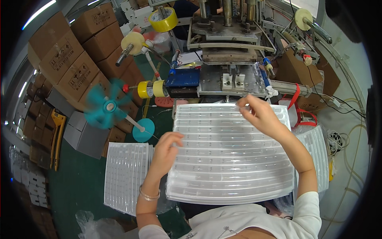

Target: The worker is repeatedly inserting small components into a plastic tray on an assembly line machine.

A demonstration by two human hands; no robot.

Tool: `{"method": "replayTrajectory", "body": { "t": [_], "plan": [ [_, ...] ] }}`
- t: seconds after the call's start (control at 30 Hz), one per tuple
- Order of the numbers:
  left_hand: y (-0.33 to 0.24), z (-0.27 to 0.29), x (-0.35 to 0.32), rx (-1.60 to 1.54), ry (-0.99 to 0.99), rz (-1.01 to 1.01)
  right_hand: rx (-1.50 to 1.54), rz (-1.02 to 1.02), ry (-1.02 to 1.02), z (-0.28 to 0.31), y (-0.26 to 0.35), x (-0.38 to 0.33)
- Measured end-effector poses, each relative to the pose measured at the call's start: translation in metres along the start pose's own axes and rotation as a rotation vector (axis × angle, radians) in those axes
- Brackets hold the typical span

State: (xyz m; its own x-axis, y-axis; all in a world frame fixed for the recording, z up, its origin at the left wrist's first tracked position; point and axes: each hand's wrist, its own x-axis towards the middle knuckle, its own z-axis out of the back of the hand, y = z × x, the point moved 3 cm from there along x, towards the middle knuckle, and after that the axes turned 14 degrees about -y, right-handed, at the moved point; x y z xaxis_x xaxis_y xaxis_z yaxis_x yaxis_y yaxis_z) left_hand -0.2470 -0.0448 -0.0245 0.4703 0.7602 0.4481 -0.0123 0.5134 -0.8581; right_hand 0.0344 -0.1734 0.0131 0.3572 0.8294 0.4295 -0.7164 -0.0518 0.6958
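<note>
A stack of white ribbed plastic trays [229, 161], with clear glossy strips along the rows, lies in front of me. My left hand [165, 151] is over the stack's left edge, its fingers loosely bent and apart, with nothing seen in them. Near the far right edge of the trays is my right hand [258, 115], thumb and fingers drawn together in a pinch. Whatever is between those fingertips, if anything, is too small to make out.
Beyond the trays stands a metal press [229, 51]. A teal fan [109, 105] spins at left, near yellow tape rolls [145, 89]. More trays stand at left [126, 173] and right [316, 155]. Cardboard boxes [73, 65] are piled at far left.
</note>
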Motion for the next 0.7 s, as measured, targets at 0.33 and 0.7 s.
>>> {"method": "replayTrajectory", "body": {
  "t": [0.33,0.7],
  "plan": [
    [0.008,-0.118,0.053,0.574,0.130,-0.386,0.023,0.114,-0.354,0.032,-0.047,0.012],
    [0.002,-0.210,0.191,0.804,-0.021,-0.670,-0.193,0.113,-0.479,0.032,-0.067,0.053]
  ]
}}
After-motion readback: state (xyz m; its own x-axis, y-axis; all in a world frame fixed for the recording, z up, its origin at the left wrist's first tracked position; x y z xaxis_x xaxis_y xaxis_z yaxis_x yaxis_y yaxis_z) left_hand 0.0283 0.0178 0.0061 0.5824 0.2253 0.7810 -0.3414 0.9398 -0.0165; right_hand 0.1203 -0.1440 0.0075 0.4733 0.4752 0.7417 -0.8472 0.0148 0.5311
